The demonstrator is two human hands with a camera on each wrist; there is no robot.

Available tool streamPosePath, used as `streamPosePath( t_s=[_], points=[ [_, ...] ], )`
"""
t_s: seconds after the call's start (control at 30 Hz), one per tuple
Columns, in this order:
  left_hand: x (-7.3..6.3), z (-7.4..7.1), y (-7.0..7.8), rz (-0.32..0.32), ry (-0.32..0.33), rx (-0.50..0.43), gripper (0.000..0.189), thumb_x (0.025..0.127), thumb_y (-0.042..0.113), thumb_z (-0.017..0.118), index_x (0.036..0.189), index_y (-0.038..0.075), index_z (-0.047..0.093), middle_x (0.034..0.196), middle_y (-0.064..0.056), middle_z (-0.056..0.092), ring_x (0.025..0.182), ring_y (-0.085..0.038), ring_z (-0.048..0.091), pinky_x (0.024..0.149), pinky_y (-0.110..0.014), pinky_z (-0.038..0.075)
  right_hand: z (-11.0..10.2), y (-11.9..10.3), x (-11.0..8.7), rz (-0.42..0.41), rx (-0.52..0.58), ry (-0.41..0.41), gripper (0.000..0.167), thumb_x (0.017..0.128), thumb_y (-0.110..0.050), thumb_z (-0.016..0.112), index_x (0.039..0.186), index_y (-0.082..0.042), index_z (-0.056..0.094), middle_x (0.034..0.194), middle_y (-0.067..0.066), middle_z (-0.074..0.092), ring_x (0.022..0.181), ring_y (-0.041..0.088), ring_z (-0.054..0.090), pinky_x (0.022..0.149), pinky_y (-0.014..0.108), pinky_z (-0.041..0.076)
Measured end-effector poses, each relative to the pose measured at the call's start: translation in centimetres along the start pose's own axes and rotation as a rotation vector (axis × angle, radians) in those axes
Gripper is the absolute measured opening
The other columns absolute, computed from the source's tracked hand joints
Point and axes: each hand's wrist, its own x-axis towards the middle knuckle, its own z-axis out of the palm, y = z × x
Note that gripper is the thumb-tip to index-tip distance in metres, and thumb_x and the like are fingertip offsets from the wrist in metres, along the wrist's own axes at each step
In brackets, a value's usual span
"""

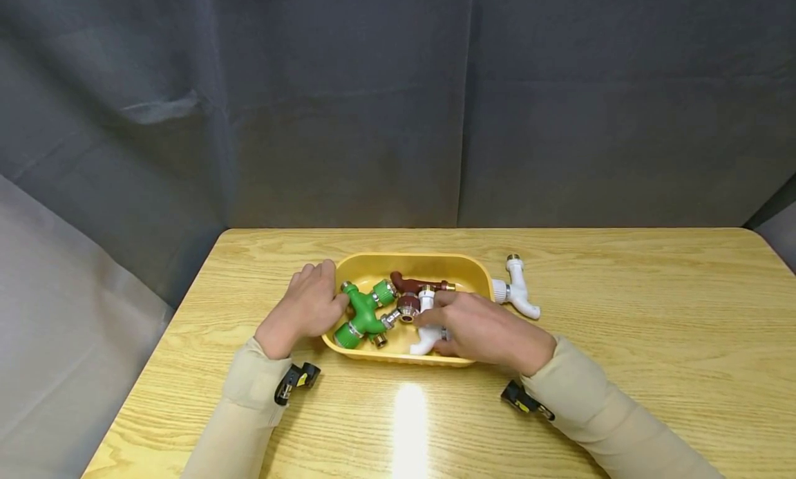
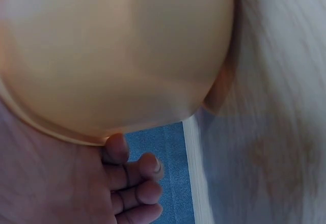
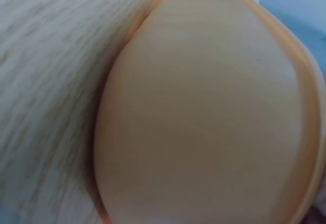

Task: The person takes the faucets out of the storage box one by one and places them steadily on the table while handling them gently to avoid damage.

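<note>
A yellow oblong plastic tub [image 1: 404, 256] stands on the table. My left hand [image 1: 311, 303] grips its left end, thumb at the inner side of the rim; the left wrist view shows curled fingers [image 2: 137, 193] outside, beside the tub's wall [image 2: 127, 56]. My right hand [image 1: 481, 327] reaches in over the right part, thumb and fingers around a white tap [image 1: 428, 335] and partly hiding it. Left of that lie a green multi-outlet tap [image 1: 363, 312] and a dark red tap [image 1: 408, 303]. The right wrist view is mostly the tub's outer wall [image 3: 198, 107].
Another white tap [image 1: 517, 292] lies on the table just past the tub's right end, its ribbed end right at the rim. The wooden table [image 1: 653, 341] extends to both sides. Dark cloth [image 1: 348, 119] hangs behind its back edge.
</note>
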Motion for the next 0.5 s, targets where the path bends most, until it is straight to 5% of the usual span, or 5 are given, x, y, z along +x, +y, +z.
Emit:
streamPosePath(
  t_s=[0.5],
  points=[
    [-0.04, 0.17, -0.25, -0.003, 0.001, 0.001, 0.026, 0.099, 0.032, 0.047, 0.107, 0.007, 0.045, 0.093, -0.009, 0.048, 0.092, -0.027, 0.042, 0.083, -0.038, 0.032, 0.26, -0.13, 0.0, 0.004, -0.013, 0.02, 0.034, 0.088, -0.021, 0.08, 0.121, -0.016, 0.076, 0.098, 0.0, 0.067, 0.077, 0.006, 0.055, 0.068, 0.021, 0.05]
  ],
)
